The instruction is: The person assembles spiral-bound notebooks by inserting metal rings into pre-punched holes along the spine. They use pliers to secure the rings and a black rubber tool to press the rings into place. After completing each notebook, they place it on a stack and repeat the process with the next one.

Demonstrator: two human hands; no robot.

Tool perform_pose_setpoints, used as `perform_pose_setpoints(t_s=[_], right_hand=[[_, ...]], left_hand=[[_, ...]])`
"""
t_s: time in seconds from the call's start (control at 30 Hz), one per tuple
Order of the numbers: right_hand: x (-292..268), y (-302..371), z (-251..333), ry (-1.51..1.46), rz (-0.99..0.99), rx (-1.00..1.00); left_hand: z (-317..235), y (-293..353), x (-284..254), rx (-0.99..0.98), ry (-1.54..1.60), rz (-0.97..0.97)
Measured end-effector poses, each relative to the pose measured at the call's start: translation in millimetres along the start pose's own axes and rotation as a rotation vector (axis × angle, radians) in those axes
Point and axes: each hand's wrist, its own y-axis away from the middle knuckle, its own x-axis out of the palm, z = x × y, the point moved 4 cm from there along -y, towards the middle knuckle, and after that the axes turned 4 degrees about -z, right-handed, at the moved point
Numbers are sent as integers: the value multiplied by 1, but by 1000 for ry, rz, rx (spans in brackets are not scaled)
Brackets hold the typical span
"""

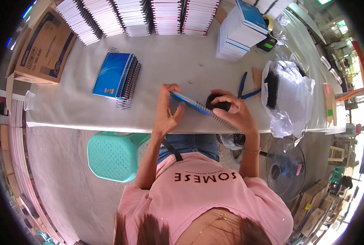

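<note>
At the desk's (108, 110) near edge, your left hand (165, 112) grips a blue spiral notebook (198, 109) held tilted above it; your right hand's (233, 112) fingers clasp a black round object (215, 103) against the notebook's wire spine. Blue pliers (244, 86) lie just beyond.

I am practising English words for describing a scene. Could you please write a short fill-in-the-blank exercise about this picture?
1. Both hands hold a notebook with a ____ cover.
2. The left hand grips one end of it; the right hand also holds a round ____ object.
3. The pliers on the table have ____ handles.
4. The stool beside the person is ____.

Missing words: blue; black; blue; green
</note>
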Motion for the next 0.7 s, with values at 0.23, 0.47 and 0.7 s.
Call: perform_pose_setpoints(t_s=[0.23,0.47,0.7], right_hand=[[7,-1,-8,-79,2,75],[2,-5,-15,171,58,-54],[5,0,-4,-179,83,15]], left_hand=[[0,0,1,-34,25,38],[-2,0,2,-53,47,62],[1,1,2,-61,73,44]])
